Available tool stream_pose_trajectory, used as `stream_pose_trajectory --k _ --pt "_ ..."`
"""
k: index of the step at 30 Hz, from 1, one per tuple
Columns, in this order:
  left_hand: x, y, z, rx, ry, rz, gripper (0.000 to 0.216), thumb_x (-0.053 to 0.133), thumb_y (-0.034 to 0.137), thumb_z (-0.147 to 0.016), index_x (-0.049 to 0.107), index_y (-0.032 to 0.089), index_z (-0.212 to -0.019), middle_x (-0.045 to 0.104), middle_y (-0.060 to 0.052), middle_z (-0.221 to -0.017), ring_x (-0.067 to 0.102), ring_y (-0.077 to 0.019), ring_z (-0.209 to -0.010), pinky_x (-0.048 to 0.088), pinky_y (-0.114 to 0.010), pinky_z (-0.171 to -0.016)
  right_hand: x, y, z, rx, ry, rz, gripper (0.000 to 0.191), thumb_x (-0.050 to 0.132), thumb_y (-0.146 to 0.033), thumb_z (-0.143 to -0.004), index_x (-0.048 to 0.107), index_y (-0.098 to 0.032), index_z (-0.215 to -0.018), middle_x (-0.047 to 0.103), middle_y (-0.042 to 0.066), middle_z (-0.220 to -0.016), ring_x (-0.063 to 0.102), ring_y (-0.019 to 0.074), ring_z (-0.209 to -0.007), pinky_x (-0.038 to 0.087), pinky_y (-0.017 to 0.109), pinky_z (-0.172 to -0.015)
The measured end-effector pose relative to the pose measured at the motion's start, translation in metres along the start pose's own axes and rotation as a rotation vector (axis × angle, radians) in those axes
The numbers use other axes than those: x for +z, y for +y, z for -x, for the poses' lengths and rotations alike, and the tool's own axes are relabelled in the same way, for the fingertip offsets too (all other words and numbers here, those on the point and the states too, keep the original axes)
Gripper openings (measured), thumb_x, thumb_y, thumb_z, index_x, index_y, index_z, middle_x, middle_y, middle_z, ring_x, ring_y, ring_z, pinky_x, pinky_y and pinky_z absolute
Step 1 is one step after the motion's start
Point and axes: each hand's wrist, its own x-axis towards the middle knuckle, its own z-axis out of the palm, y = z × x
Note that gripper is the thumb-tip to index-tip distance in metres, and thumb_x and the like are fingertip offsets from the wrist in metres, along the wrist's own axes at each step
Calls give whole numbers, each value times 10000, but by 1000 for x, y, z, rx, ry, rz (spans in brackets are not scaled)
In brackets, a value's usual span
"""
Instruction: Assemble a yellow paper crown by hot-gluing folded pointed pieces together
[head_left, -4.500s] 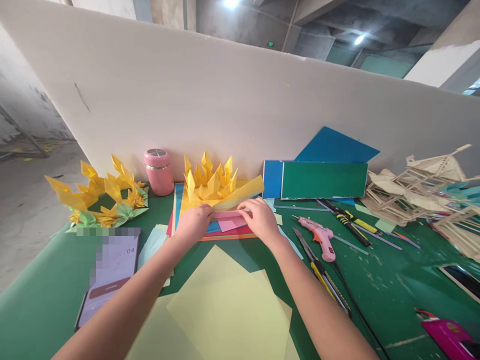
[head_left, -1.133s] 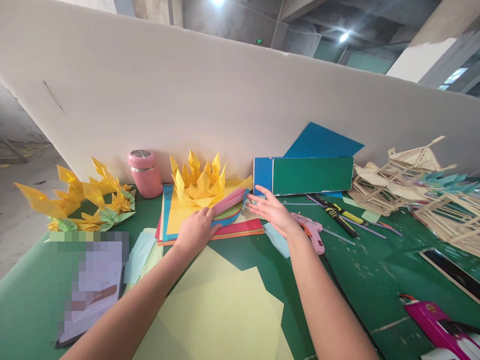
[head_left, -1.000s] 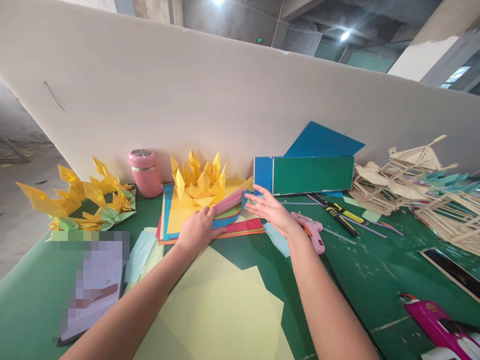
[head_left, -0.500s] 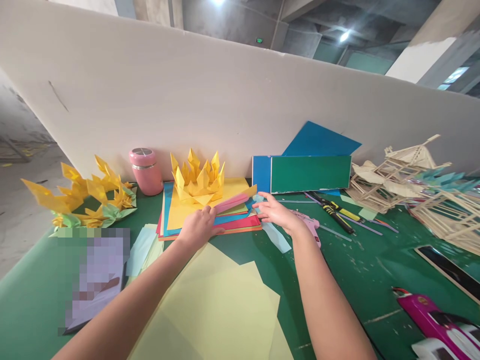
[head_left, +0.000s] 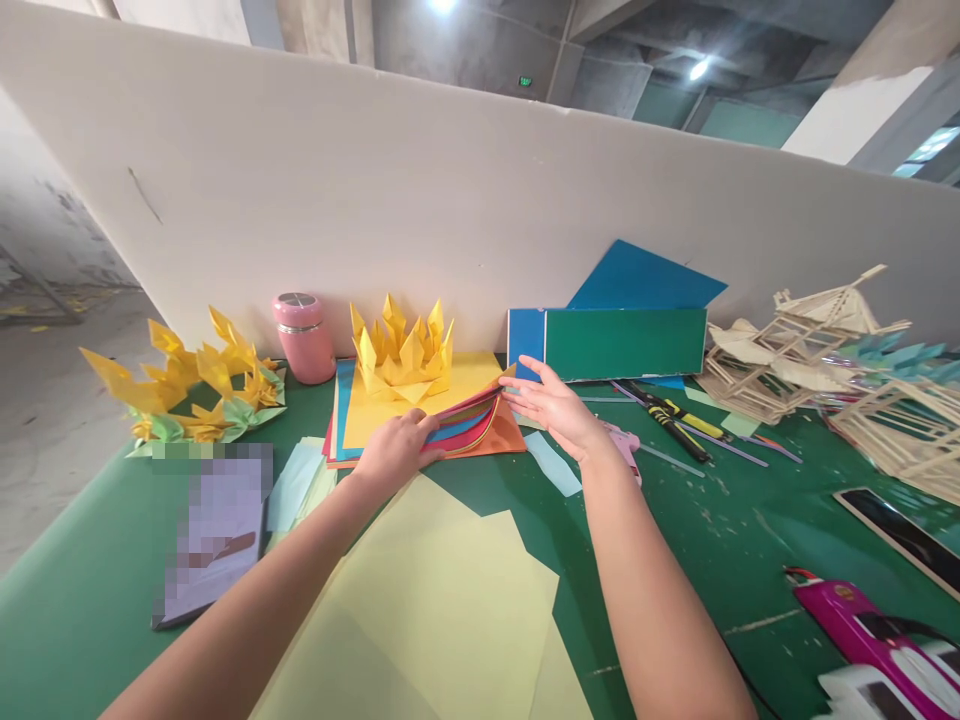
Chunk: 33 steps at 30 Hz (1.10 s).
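A stack of coloured paper [head_left: 478, 432], with yellow, blue, red and orange sheets, lies at the middle of the green table. My left hand [head_left: 397, 447] grips its front edge, fingers on top and thumb toward the right. Several sheets curve upward at their right corner, above an orange sheet that stays lower. My right hand [head_left: 551, 405] touches this raised corner with its fingertips, the fingers stretched out and slightly apart. On the back of the stack stands a folded yellow paper crown [head_left: 403, 355]. Large pale yellow sheets [head_left: 442, 610] spread out in front, below my forearms.
Left are a yellow-and-green paper crown [head_left: 199, 385], a pink flask [head_left: 306, 340] and a blurred tablet-like object [head_left: 217, 540]. Right are a pink glue gun [head_left: 624, 450], cutters [head_left: 679, 430], wooden stick models [head_left: 795, 350], a phone [head_left: 904, 540] and a magenta device [head_left: 855, 620]. A white board stands behind.
My right hand has moved left onto the sheets' right corner. More sheets are now raised there, showing the orange one below. My left hand stays on the front edge; the view shifted slightly.
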Motion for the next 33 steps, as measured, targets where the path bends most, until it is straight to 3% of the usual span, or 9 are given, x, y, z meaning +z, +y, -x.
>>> stream_pose_trajectory --k 8,14,19,22,25,27,30,33 --pt "3 0 3 -15 29 92 344 588 425 -841 613 175 -1075 665 -99 -1052 642 -258 -975 481 -318 -789 34 30 0 -233 22 -78 513 521 -240 -710 416 -280 -1210 532 69 -1380 430 147 -1316 310 389 -1096" --pt "1 0 5 8 57 168 234 537 330 -871 653 178 -1006 654 -108 -1068 650 -258 -956 495 -354 -822 30 35 7 -249 95 52 508 506 -256 -697 427 -258 -1199 498 90 -1395 416 169 -1321 318 395 -1087" --pt "-1 7 32 67 132 278 201 486 205 -864 687 205 -855 557 -107 -1294 547 -266 -1171 451 -386 -953 22 41 31 -239 180 242 482 503 -266 -722 438 -240 -1199 497 114 -1361 453 216 -1269 345 426 -1052" --pt "-1 12 61 117 137 347 260 425 202 -883 674 221 -813 660 -76 -1125 632 -213 -995 498 -357 -867 24 48 50 -220 181 367 407 501 -273 -739 487 -245 -1145 530 102 -1302 519 230 -1162 409 424 -977" --pt "-2 9 89 101 107 395 274 396 204 -880 644 225 -767 697 -33 -822 653 -181 -759 518 -296 -679 32 50 71 -184 95 488 267 502 -263 -757 576 -246 -1013 637 71 -1100 600 211 -880 477 403 -827" --pt "-3 3 103 -37 75 445 234 423 249 -861 598 231 -708 677 -17 -756 640 -188 -727 501 -294 -647 38 48 85 -157 -5 545 207 541 -245 -747 627 -249 -935 675 43 -979 593 199 -769 487 384 -765" --pt "-5 -7 116 -185 61 499 222 439 334 -854 533 236 -678 657 -7 -734 627 -193 -704 477 -292 -614 44 41 104 -137 -184 676 265 637 -232 -719 657 -267 -981 662 34 -1074 581 230 -963 456 393 -866" --pt "-5 -13 127 -246 72 527 224 456 372 -839 510 238 -667 631 2 -699 601 -182 -646 452 -281 -566 49 36 117 -109 -299 841 483 729 -288 -691 594 -284 -1155 567 44 -1269 472 264 -1190 396 414 -977"
